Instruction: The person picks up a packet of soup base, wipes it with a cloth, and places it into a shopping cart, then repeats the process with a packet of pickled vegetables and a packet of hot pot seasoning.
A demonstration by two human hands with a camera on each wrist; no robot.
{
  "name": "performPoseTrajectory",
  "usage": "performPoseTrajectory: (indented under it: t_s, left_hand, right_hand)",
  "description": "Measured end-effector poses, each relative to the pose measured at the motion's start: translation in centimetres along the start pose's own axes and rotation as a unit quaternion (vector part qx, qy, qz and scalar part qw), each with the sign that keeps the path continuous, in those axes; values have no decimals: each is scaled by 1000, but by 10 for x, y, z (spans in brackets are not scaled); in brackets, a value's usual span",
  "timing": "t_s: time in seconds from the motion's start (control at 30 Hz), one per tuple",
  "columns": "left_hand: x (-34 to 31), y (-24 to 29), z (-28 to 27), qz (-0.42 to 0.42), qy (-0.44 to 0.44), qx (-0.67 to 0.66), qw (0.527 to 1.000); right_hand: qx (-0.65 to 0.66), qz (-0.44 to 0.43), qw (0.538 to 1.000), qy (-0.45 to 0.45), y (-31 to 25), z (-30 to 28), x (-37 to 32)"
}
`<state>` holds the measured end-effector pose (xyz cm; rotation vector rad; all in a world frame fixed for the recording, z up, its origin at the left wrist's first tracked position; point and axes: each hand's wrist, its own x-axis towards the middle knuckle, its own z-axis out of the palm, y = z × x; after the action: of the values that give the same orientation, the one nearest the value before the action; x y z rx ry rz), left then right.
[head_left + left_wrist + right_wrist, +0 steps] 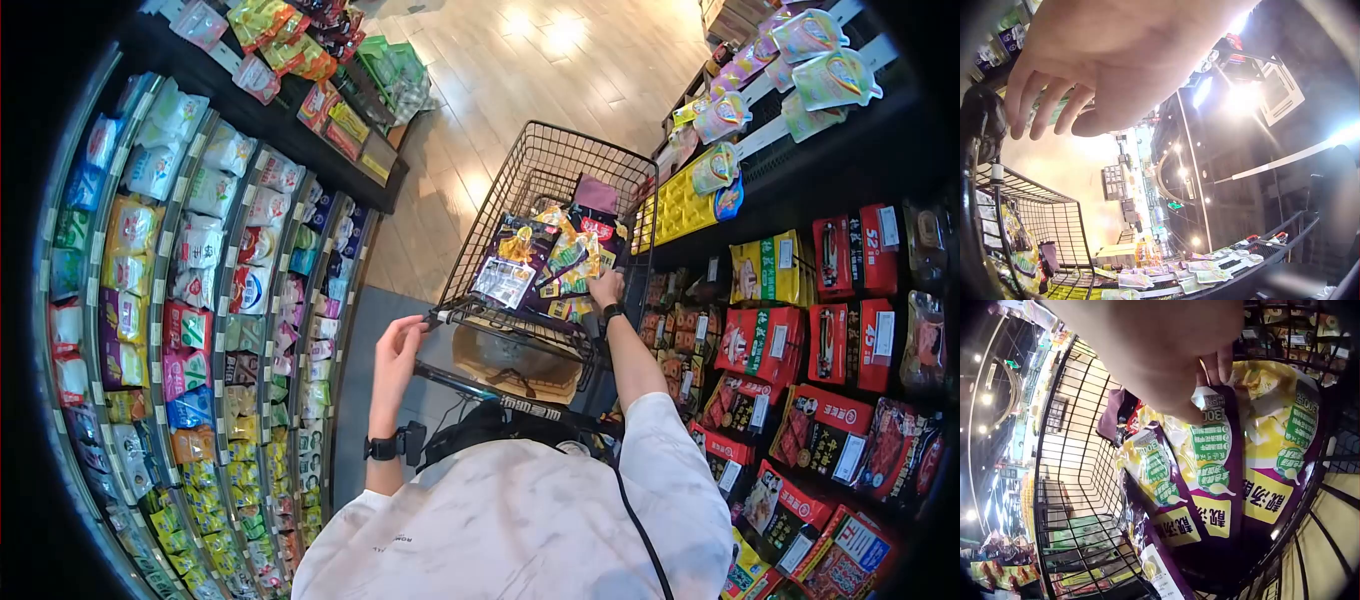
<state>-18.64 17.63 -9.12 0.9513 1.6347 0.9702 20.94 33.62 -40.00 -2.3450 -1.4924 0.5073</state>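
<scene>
A pouch point(1213, 465) is pinched inside a cart basket point(560, 160)
The pouch's top is clamped in the right hand's point(605, 288) grip, between thumb and fingers, and the pouch is flanked by two similar pouches point(1280, 434); the left hand point(397, 345) is held just beside the basket's near left corner, its grip loose and its fingers extended; both sides of the cart are lined with shelved goods point(200, 262)

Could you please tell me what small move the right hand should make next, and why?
Probably the right hand should release the middle packet: its fingers appear to pinch one end, and the packet already lies between two similar packets inside the wire basket.
</scene>
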Motion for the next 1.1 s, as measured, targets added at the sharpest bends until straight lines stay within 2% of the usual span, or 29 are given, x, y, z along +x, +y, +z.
performPoseTrajectory:
  t_s: [0.1,0.13,0.2,0.23,0.27,0.3,0.4,0.47,0.5,0.57,0.6,0.63,0.67,0.7,0.73,0.8,0.83,0.87,0.9,0.93,1.0,1.03,1.1]
  left_hand:
    - [14,16,29,32,-80,-27,996]
    - [18,18,38,33,-112,-30,993]
    - [27,24,56,30,-194,-53,979]
    - [30,27,65,-12,-228,-103,968]
    - [32,29,72,-39,-257,-118,959]
    - [34,30,79,-66,-287,-133,946]
    - [39,17,97,-137,-390,-253,875]
    - [34,25,110,-246,-411,-340,809]
    - [28,29,115,-301,-418,-378,769]
    - [13,43,121,-255,-477,-433,721]
    - [1,55,120,-233,-503,-460,694]
    - [-20,80,112,-165,-509,-504,678]
    - [-25,72,107,-159,-477,-480,719]
    - [-31,64,102,-152,-442,-453,759]
    - [-57,91,85,-131,-433,-471,757]
    - [-85,76,75,-151,-443,-503,727]
    - [-87,55,78,-184,-463,-535,682]
    - [-93,32,77,-198,-470,-519,686]
    - [-106,31,63,-229,-513,-505,655]
    - [-119,29,49,-260,-554,-487,624]
    - [-114,-29,45,-211,-644,-432,595]
    - [-115,-53,46,-171,-617,-334,692]
    - [-121,-73,55,-154,-659,-353,646]
  right_hand:
    - [153,-47,986,-57,-5,6,15]
    - [190,-18,979,-69,-17,-8,9]
    - [210,-58,975,-44,-40,-54,-11]
    - [219,-76,972,-33,-54,-84,-25]
    - [175,-113,978,-20,-61,-110,-34]
    - [175,-151,973,24,-76,-144,-56]
    - [186,-174,965,67,-105,-226,-111]
    - [212,-182,954,104,-125,-277,-164]
    - [186,-244,943,131,-132,-296,-193]
    - [125,-364,906,175,-143,-327,-252]
    - [64,-421,891,159,-148,-343,-278]
    - [4,-472,871,138,-151,-354,-304]
    - [-23,-498,858,125,-150,-356,-329]
    - [-38,-493,861,120,-152,-357,-356]
    - [-20,-471,872,128,-152,-354,-379]
    - [-10,-426,896,127,-151,-354,-423]
    - [-4,-428,894,134,-150,-356,-442]
    - [12,-420,895,148,-151,-359,-460]
    - [28,-412,896,161,-152,-360,-477]
    - [97,-404,893,171,-148,-359,-490]
    - [234,-385,872,188,-137,-356,-511]
    - [205,-380,878,205,-133,-358,-519]
    - [147,-371,886,238,-128,-364,-531]
